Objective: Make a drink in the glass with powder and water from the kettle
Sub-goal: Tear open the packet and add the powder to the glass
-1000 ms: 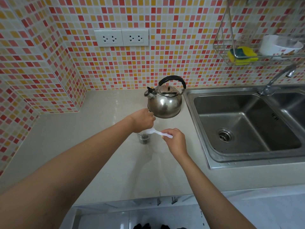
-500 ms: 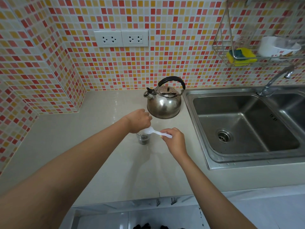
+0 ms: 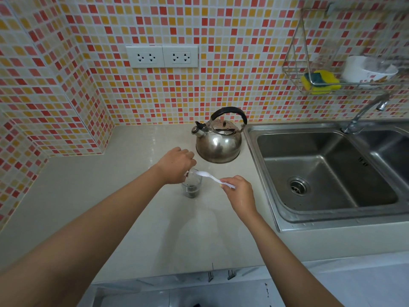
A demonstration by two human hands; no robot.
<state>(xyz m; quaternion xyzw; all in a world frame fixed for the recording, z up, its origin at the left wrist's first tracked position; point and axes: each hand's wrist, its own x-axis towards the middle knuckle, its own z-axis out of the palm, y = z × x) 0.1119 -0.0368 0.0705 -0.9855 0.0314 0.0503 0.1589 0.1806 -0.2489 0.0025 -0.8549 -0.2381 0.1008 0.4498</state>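
Note:
A small clear glass (image 3: pixel 191 186) with dark powder at its bottom stands on the counter in front of the steel kettle (image 3: pixel 218 141). My left hand (image 3: pixel 174 165) hovers over the glass from the left, its curled fingertips closed at the rim and hiding part of it. My right hand (image 3: pixel 238 191) pinches the handle of a white plastic spoon (image 3: pixel 207 175). The spoon's bowl lies over the mouth of the glass, close to my left fingertips. The kettle has a black handle, its lid is on, and its spout points left.
A double steel sink (image 3: pixel 327 173) with a tap (image 3: pixel 365 113) lies right of the kettle. A wire rack (image 3: pixel 296 72) on the tiled wall holds a yellow sponge (image 3: pixel 321 82) and a white bowl (image 3: pixel 367 69). Two sockets (image 3: pixel 162 56) sit above the counter (image 3: pixel 99 196).
Both hands stay at the glass with the spoon over its mouth. The view has shifted slightly; nothing else has moved.

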